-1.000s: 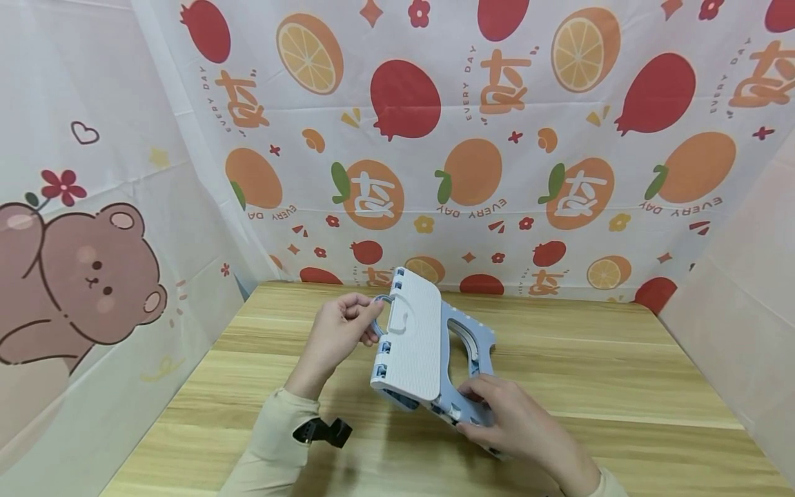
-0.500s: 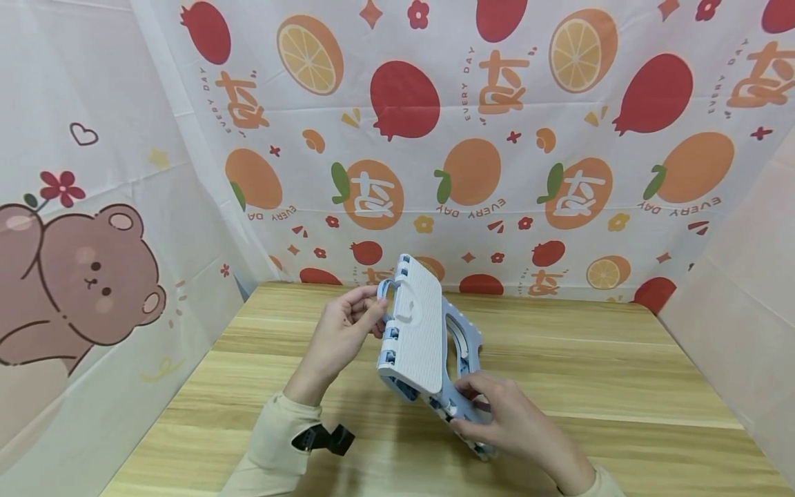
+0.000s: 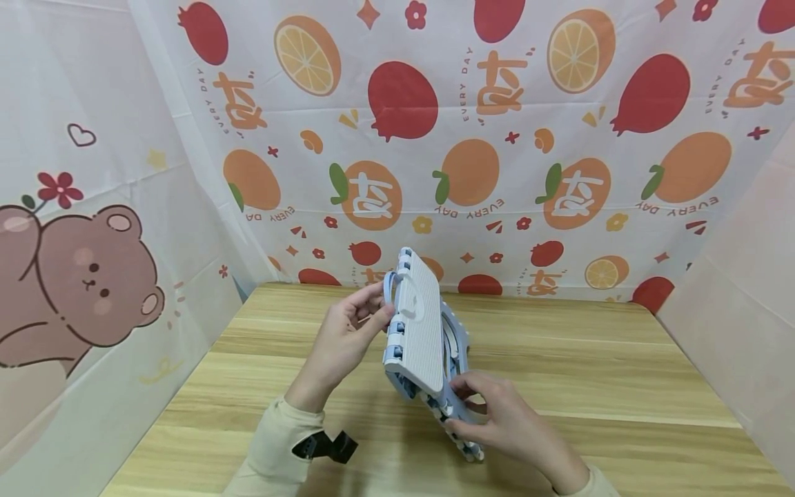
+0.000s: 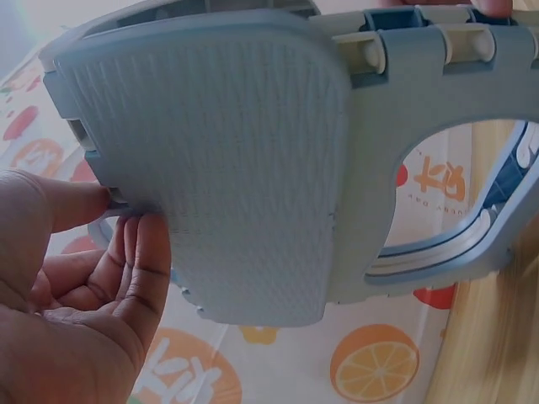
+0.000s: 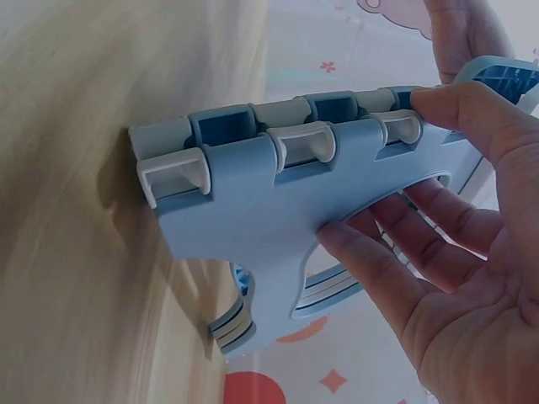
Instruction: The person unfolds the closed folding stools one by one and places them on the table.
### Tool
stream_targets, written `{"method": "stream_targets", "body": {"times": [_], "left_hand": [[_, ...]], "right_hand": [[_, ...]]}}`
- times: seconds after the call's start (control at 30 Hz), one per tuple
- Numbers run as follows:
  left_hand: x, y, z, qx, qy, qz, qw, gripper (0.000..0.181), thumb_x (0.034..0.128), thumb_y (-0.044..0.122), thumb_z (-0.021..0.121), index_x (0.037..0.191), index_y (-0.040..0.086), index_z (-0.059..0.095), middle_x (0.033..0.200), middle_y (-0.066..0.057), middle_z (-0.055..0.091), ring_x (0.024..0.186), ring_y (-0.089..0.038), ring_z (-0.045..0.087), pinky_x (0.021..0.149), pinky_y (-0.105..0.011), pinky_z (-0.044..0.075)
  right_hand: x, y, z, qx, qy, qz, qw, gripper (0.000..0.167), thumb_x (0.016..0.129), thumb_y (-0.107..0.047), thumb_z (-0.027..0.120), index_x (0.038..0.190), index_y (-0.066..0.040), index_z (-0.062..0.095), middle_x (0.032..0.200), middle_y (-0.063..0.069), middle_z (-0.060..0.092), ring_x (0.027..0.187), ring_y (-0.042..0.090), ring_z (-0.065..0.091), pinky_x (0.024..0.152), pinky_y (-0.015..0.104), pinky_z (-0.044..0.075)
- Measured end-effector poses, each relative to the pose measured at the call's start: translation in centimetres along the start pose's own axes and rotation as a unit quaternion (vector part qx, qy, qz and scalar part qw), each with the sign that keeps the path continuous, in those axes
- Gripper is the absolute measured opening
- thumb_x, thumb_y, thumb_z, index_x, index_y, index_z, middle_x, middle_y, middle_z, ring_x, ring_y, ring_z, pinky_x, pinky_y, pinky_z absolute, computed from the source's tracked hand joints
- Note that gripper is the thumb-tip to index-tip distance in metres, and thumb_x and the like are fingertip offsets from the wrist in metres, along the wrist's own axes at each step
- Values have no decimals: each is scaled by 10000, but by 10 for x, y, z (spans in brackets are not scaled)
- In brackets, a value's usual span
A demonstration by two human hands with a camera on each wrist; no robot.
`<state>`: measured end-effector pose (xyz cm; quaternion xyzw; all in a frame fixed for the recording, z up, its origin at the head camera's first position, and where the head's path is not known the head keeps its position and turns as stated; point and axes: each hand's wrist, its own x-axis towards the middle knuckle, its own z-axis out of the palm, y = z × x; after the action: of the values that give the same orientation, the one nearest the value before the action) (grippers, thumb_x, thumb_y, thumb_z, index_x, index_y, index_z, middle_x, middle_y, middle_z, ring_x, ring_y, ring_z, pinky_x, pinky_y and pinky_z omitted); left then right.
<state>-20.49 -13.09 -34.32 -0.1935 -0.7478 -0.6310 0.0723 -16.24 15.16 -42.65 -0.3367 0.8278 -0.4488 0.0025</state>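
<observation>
A folding stool [image 3: 425,328], partly folded, stands tilted between both hands; its ribbed seat panel is white and its legs are light blue. My left hand [image 3: 338,338] pinches the blue carry handle [image 3: 389,286] at the seat's left edge. In the left wrist view that seat [image 4: 219,168] shows a finely textured face, and the handle is mostly behind thumb and fingers. My right hand [image 3: 503,414] grips the lower leg frame. From the right wrist view, the thumb presses along the hinged edge and the other fingers reach into the opening of the blue leg [image 5: 253,202].
A wood-grain table [image 3: 590,373] lies beneath the stool. At the back hangs a fruit-print curtain [image 3: 528,103], and a bear-print curtain [image 3: 56,138] is at the left. A black strap [image 3: 323,447] sits around the left sleeve.
The seat's upper end has risen and the stool has turned more edge-on, its leg frame swinging leftward, closer to the seat. Both hands keep their hold; the right has shifted slightly left.
</observation>
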Motion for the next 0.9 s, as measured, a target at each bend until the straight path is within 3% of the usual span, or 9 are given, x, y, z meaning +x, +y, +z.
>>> {"method": "stream_targets", "body": {"times": [0.47,0.9], "left_hand": [[-6,6,10,-55,37,627,9980,485,1055,82,680,1520,-1,572,1219,-187,665,1066,-112,666,941,-201,615],[-11,10,22,-236,-229,1000,9944,482,1047,42,674,1522,45,594,1325,-176,621,1219,-236,624,1019,-240,597]], "right_hand": [[2,-1,7,444,63,114,9989,357,956,-263,835,1247,-121,686,1207,77,723,1097,152,724,875,299,655],[3,4,15,611,173,124,9979,413,947,-181,829,1311,-88,657,1216,92,728,1125,155,712,921,326,644]]}}
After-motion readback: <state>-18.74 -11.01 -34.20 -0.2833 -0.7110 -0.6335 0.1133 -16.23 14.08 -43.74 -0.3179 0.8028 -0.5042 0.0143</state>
